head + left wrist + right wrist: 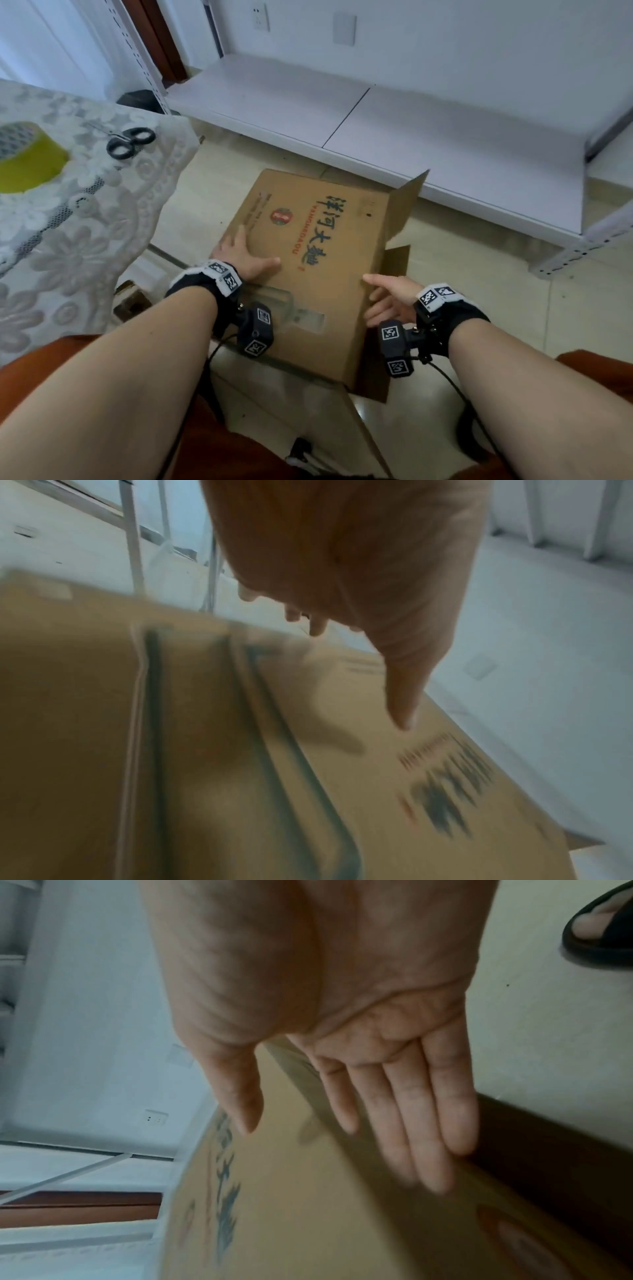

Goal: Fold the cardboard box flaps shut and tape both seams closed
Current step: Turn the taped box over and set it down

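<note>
A brown cardboard box [318,253] with dark printed characters lies on its side on the tiled floor between my knees. Its flaps [406,202] stand open at the right end. My left hand [245,255] lies flat on the box's top face near the left edge, fingers straight; the left wrist view shows my left hand [359,588] over the box [205,750]. My right hand [388,296] is at the box's right edge, fingers straight against the side and thumb on top; my right hand [359,1083] appears flat against the box [308,1204]. A yellow tape roll [27,156] sits on the lace-covered table.
Black-handled scissors [128,140] lie on the lace tablecloth [85,212] at the left, near the tape. A low white shelf [376,116] runs along the wall behind the box. A foot in a black sandal [603,931] is on the floor to the right.
</note>
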Demonstrator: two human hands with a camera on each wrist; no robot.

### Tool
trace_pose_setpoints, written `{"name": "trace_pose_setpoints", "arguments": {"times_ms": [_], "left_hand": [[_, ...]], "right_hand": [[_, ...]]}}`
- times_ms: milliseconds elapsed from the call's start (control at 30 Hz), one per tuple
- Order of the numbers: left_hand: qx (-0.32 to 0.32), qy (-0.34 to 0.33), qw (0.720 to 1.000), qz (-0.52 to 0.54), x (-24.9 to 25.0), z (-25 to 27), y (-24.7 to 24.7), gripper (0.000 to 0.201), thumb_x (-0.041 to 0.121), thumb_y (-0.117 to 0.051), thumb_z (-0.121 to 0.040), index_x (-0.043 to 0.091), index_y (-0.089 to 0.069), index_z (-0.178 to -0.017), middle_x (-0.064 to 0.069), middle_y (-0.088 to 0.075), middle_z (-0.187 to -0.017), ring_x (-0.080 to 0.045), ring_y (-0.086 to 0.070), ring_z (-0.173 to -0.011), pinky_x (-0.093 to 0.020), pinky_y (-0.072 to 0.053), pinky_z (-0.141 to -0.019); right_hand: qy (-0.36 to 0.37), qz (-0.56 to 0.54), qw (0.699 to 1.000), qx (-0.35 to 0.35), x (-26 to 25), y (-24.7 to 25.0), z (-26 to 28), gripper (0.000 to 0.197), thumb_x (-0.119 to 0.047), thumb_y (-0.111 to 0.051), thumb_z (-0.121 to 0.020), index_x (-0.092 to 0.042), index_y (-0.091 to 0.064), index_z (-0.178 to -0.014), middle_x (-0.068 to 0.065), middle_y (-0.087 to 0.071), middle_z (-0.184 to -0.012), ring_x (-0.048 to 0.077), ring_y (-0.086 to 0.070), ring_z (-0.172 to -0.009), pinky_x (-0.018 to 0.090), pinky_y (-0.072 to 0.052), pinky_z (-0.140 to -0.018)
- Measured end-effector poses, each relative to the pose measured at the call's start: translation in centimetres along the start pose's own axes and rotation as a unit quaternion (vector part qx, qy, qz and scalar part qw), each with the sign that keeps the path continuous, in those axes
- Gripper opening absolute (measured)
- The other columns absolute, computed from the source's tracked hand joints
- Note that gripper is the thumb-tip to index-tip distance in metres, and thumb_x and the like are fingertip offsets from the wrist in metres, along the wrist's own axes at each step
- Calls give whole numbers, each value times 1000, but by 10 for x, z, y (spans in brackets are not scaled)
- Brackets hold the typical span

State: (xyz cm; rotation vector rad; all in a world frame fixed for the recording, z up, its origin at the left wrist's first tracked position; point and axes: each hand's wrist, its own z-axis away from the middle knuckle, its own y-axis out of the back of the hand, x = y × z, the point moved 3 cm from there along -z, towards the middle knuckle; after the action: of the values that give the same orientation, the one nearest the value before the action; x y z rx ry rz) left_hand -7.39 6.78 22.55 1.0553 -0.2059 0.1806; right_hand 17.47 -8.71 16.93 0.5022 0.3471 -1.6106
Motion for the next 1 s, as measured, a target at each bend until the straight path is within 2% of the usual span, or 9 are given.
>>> {"name": "trace_pose_setpoints", "arguments": {"times_ms": [100, 200, 333, 533, 633, 733, 867, 933, 1000], "left_hand": [[-42, -27, 997, -52, 17, 7, -35, 113, 64, -70, -70, 24, -4, -153, -17, 0, -159, -37, -1, -146, -50, -13, -118], [-48, -80, 995, -47, 46, 15, -46, 109, 57, -75, -69, 21, -14, -152, -15, -8, -158, -34, -8, -145, -47, -17, -118], [-72, -142, 985, -72, 77, 21, -52, 109, 57, -76, -66, 21, -17, -150, -11, -17, -156, -32, -15, -143, -44, -23, -116], [-97, -192, 966, -141, 99, 24, -73, 112, 53, -78, -67, 37, -4, -151, -1, 6, -160, -30, 8, -147, -61, -10, -114], [-93, -200, 959, -178, 100, 23, -81, 112, 53, -77, -67, 40, -3, -150, -1, 13, -160, -31, 14, -146, -67, -5, -111], [-99, -203, 954, -197, 100, 19, -82, 114, 55, -76, -68, 39, 1, -150, -2, 16, -159, -32, 16, -145, -67, -4, -111], [-107, -204, 951, -205, 103, 16, -77, 116, 55, -76, -68, 38, 2, -150, -4, 16, -159, -34, 16, -145, -68, -6, -111], [-106, -201, 952, -203, 105, 14, -73, 114, 54, -77, -68, 38, 0, -150, -4, 14, -159, -34, 14, -145, -66, -7, -112], [-105, -201, 953, -200, 106, 14, -69, 110, 50, -78, -70, 37, -4, -151, -3, 11, -160, -32, 10, -146, -64, -11, -113]], "right_hand": [[7, -38, 999, 12, -2, 4, -2, 48, -43, -53, -92, -2, -50, -116, 16, -67, -101, 34, -65, -97, 39, -51, -76], [15, -30, 998, 55, -4, 9, -6, 49, -44, -55, -91, -5, -55, -121, 9, -64, -101, 29, -63, -94, 34, -48, -73], [-15, -47, 997, 58, 5, 8, -15, 63, -52, -54, -89, -6, -48, -131, 15, -56, -124, 32, -57, -107, 33, -46, -61], [-63, -136, 988, 46, 36, 3, -51, 95, -71, -57, -72, -13, -33, -144, 21, -44, -137, 39, -50, -116, 49, -48, -93], [-69, -169, 983, 30, 42, -12, -48, 83, -67, -48, -83, -12, -35, -144, 20, -46, -140, 38, -50, -121, 47, -45, -97], [-73, -213, 974, 17, 54, -27, -49, 71, -59, -47, -89, -9, -41, -140, 16, -49, -138, 34, -50, -123, 41, -44, -92], [-69, -248, 966, 1, 67, -24, -51, 100, -67, -71, -61, -13, -43, -139, 12, -53, -132, 33, -54, -116, 44, -49, -88], [-59, -254, 965, 7, 64, -8, -33, 79, -56, -70, -72, -10, -47, -132, 11, -56, -130, 32, -54, -118, 38, -52, -73], [-33, -261, 965, -2, 64, 15, -24, 63, -45, -70, -78, -8, -53, -126, 13, -65, -119, 31, -62, -109, 39, -53, -74]]}}
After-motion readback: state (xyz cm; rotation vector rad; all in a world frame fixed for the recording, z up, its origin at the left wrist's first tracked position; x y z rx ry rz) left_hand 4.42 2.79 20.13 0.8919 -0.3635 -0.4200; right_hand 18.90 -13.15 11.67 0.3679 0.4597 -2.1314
